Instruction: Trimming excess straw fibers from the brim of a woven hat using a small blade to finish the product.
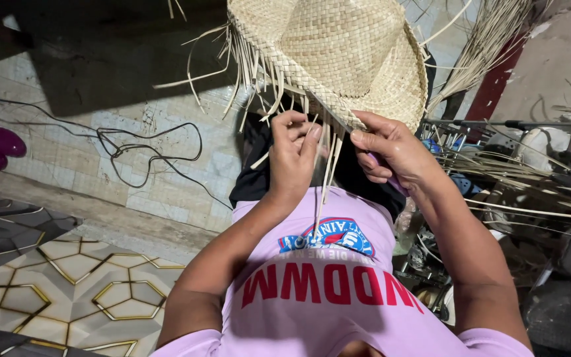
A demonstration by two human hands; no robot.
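you hold a half-woven straw hat [338, 53] crown-away over your lap, its unfinished brim edge turned toward you so the loose strands hang down within reach of both hands. your left hand [292, 155] has its fingers curled together, pinching a few pale strands [326, 173] just below the brim edge, which seems to keep them taut and sorted. your right hand [391, 155] rests its thumb on the brim right beside those strands, the other fingers folded underneath, apparently steadying the rim; whether they clamp anything more there, you cannot tell from this angle. the hat sits directly above your fingertips, touching both hands. its crown shows a tight, even plaited weave in light tan, while the brim ends in a ragged fringe of flat, unwoven strips fanning past your left knuckles. beyond your right wrist, a bundle of raw straw [484, 39] leans upward.
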